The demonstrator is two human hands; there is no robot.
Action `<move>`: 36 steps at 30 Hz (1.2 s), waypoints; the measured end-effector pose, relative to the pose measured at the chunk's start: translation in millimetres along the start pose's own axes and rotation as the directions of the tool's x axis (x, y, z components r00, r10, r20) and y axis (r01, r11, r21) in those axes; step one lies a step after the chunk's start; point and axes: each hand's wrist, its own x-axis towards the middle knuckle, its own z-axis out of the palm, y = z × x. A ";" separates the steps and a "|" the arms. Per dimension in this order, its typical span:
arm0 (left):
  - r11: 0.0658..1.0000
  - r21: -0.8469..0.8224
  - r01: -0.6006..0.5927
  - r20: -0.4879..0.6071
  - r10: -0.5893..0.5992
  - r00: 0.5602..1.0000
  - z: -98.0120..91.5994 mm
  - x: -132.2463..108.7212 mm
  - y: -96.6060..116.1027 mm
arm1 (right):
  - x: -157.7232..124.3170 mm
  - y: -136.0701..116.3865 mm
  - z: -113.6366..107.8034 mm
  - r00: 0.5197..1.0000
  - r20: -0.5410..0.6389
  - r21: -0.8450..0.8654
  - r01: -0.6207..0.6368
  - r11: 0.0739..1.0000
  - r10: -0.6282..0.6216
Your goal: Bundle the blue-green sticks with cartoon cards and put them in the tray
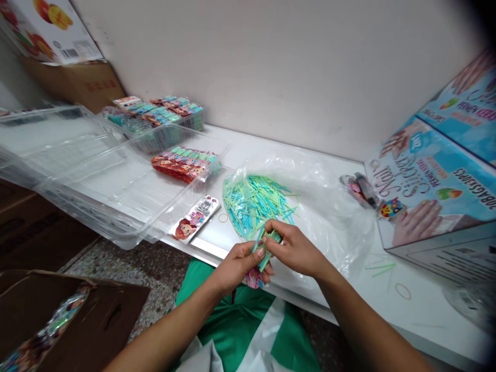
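At the table's front edge, my left hand (241,262) is closed around a small bundle of thin green and blue sticks (265,261). A pink printed packet (253,279) shows below its fingers; how it is held is partly hidden. My right hand (295,249) is closed at the upper end of the same bundle, its thumb and fingers touching the sticks. Just beyond both hands lies a loose pile of green and blue sticks (258,199) on a spread clear plastic bag (329,217). Left of the pile are a flat printed card packet (197,218) and a rubber band (223,218).
Clear plastic trays (127,237) stand at the left, overhanging the table (387,310). One holds a row of red printed packets (186,164); more packets (166,111) fill a container behind. A large blue-white carton (437,181) stands right. An open brown box (116,310) sits lower left.
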 end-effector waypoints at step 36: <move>0.959 0.258 -0.116 0.011 0.117 0.993 -3.3 0.2 8.5 | 10.6 -10.9 -6.5 0.987 -0.088 0.143 0.146 0.979 -0.134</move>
